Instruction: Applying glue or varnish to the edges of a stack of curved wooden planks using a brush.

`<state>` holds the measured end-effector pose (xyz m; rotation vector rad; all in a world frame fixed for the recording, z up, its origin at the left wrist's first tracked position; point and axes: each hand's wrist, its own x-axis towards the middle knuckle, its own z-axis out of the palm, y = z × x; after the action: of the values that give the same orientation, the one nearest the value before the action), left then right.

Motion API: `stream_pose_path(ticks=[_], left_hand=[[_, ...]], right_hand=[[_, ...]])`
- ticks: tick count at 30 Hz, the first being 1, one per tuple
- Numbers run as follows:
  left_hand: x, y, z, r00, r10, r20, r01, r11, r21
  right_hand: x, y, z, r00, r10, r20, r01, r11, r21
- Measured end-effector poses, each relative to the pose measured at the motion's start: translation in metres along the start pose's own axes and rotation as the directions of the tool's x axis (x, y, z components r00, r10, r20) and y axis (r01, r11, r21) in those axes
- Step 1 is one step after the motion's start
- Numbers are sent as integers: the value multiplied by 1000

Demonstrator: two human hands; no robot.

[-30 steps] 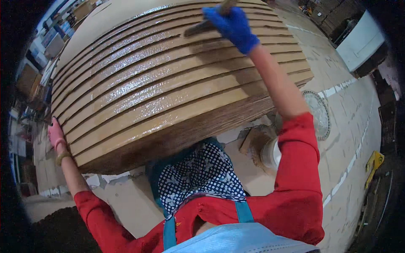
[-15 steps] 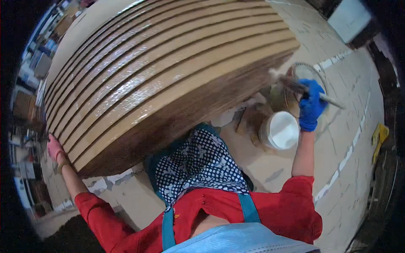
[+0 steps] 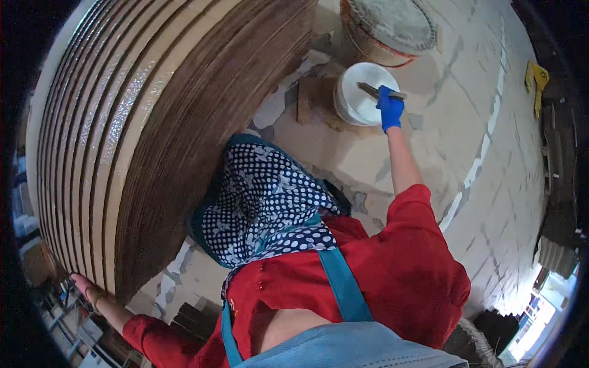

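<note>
The blue-gloved right hand [image 3: 390, 109] is wrapped round a brush [image 3: 369, 91] over the mouth of a white bucket [image 3: 345, 109] on the floor [image 3: 319, 150]. The brush looks light and stiff, probably slick if wet, best held by its handle. That arm reaches forward; the left hand [image 3: 84, 287], stretched out sideways, lies at the cardboard stack's [image 3: 202, 86] corner, its grip unclear to me.

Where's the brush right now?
In the head view, the brush is right of centre, toward the top, held in the blue-gloved right hand at the mouth of the white bucket.
</note>
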<state>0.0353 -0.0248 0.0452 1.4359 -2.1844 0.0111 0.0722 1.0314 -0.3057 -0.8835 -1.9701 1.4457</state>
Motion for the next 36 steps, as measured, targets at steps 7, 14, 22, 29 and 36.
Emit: stream_pose_path(ticks=[7, 14, 22, 29, 36], left_hand=[[0, 2, -5, 1000, -17, 20, 17, 1000, -5], [5, 4, -7, 999, -25, 33, 26, 1000, -16], [8, 8, 4, 999, -7, 40, 7, 1000, -21], [9, 11, 15, 998, 28, 62, -26, 999, -36], [6, 6, 16, 995, 6, 98, 0, 998, -61]], right_hand=[[11, 33, 23, 999, -47, -27, 40, 979, -199], [8, 46, 31, 999, -32, 39, 45, 908, -417], [8, -11, -18, 941, 274, -197, -58, 707, 705], [2, -24, -51, 877, 363, 314, -391, 161, 906], [-8, -42, -24, 971, 221, 91, -192, 497, 846]])
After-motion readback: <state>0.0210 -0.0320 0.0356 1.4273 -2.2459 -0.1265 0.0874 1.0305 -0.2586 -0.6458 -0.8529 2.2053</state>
